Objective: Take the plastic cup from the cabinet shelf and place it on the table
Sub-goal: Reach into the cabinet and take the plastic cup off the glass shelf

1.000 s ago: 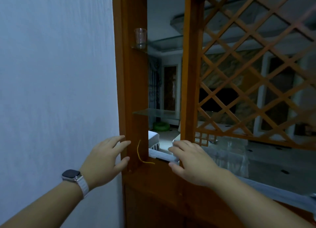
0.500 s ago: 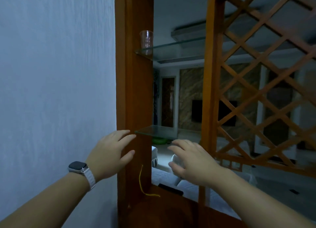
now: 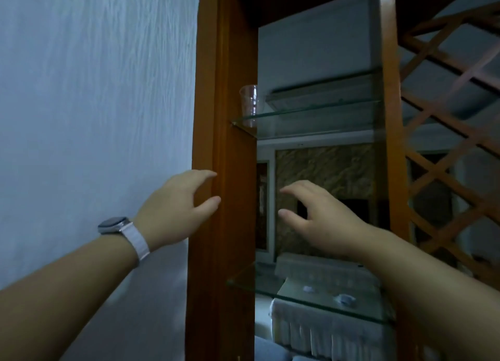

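Observation:
A clear plastic cup (image 3: 250,100) stands upright at the left end of the upper glass shelf (image 3: 311,119), against the cabinet's wooden post. My left hand (image 3: 176,206), with a watch on its wrist, is open in front of that post, well below the cup. My right hand (image 3: 319,220) is open too, fingers spread, in the gap between the two glass shelves, below and to the right of the cup. Neither hand touches the cup. No table is in view.
A white wall (image 3: 94,103) fills the left. The wooden cabinet post (image 3: 224,157) and a second post (image 3: 389,144) frame the shelves. A lower glass shelf (image 3: 311,293) lies under my right hand. Wooden lattice (image 3: 454,157) closes the right side.
The view has tilted upward and come closer to the cabinet, so the cup looks larger. Both hands have risen from the cabinet's lower ledge to between the shelves.

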`<state>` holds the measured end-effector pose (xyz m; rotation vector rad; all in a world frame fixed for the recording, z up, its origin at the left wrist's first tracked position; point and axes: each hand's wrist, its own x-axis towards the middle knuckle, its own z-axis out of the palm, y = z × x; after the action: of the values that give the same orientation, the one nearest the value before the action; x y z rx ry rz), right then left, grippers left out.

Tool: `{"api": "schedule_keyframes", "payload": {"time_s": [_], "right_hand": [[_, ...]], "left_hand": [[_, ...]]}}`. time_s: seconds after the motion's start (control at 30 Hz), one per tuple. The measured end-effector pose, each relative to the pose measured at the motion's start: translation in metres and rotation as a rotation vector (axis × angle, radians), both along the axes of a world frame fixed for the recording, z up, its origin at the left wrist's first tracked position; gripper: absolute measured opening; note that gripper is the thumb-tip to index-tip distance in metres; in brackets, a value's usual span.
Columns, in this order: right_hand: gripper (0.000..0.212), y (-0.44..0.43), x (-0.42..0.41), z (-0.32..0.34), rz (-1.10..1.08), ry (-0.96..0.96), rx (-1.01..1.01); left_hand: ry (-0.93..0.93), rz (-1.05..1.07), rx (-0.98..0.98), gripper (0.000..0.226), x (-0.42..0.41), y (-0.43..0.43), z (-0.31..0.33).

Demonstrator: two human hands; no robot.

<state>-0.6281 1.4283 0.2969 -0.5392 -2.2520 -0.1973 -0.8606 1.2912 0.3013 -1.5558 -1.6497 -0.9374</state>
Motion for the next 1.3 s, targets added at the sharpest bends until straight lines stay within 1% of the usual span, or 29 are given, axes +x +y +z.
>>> {"api": "schedule_keyframes", "payload": {"time_s": [0.1, 0.27, 0.4, 0.47, 0.57, 0.6, 0.67, 0.77, 0.8, 0.83, 0.93, 1.0, 1.07, 1.13, 1.2, 1.23, 1.27, 1.3], "right_hand": [[0.054, 0.007, -0.004, 0.035, 0.039, 0.083, -0.001], [0.05, 0.011, -0.01, 0.088, 0.125, 0.19, -0.003], [0.045, 0.015, -0.017, 0.134, 0.176, 0.253, -0.036], [0.043, 0.018, -0.021, 0.155, 0.172, 0.273, -0.039], [0.042, 0.028, -0.027, 0.182, 0.162, 0.269, -0.054], [0.043, 0.031, -0.029, 0.191, 0.153, 0.272, -0.061], [0.045, 0.036, -0.033, 0.206, 0.143, 0.291, -0.099], [0.047, 0.042, -0.046, 0.225, 0.139, 0.311, -0.213], [0.045, 0.045, -0.051, 0.229, 0.14, 0.308, -0.272], [0.046, 0.048, -0.056, 0.233, 0.137, 0.295, -0.331], [0.056, 0.054, -0.071, 0.243, 0.118, 0.195, -0.475], [0.057, 0.056, -0.08, 0.247, 0.113, 0.146, -0.541], [0.051, 0.059, -0.087, 0.252, 0.119, 0.119, -0.597], [0.036, 0.063, -0.094, 0.255, 0.117, 0.113, -0.636], [0.034, 0.07, -0.099, 0.258, 0.096, 0.128, -0.661], [0.039, 0.073, -0.1, 0.258, 0.084, 0.134, -0.667], [0.051, 0.075, -0.102, 0.259, 0.07, 0.139, -0.681], [0.059, 0.078, -0.102, 0.26, 0.061, 0.137, -0.696]], "left_hand": [[-0.05, -0.094, 0.056, 0.05, -0.001, 0.012, 0.039], [-0.144, -0.187, 0.144, 0.042, 0.007, 0.029, 0.097], [-0.316, -0.274, 0.187, 0.034, 0.01, 0.045, 0.139], [-0.434, -0.353, 0.196, 0.029, 0.01, 0.051, 0.157], [-0.583, -0.486, 0.124, 0.008, 0.01, 0.059, 0.176], [-0.62, -0.518, 0.088, 0.007, 0.01, 0.063, 0.181], [-0.678, -0.557, 0.029, 0.014, 0.009, 0.071, 0.19], [-0.733, -0.562, -0.008, 0.042, 0.008, 0.087, 0.204], [-0.742, -0.558, -0.015, 0.047, 0.007, 0.092, 0.208], [-0.746, -0.556, -0.022, 0.049, 0.007, 0.098, 0.211], [-0.763, -0.529, -0.026, 0.05, 0.005, 0.116, 0.221], [-0.79, -0.506, -0.011, 0.056, 0.003, 0.125, 0.224], [-0.806, -0.5, 0.008, 0.055, 0.004, 0.131, 0.226], [-0.818, -0.505, 0.018, 0.051, 0.006, 0.135, 0.23], [-0.827, -0.493, 0.011, 0.051, 0.008, 0.137, 0.234], [-0.83, -0.487, 0.004, 0.051, 0.008, 0.136, 0.235], [-0.839, -0.488, -0.002, 0.048, 0.008, 0.136, 0.235], [-0.851, -0.495, -0.001, 0.041, 0.009, 0.135, 0.235]]}}
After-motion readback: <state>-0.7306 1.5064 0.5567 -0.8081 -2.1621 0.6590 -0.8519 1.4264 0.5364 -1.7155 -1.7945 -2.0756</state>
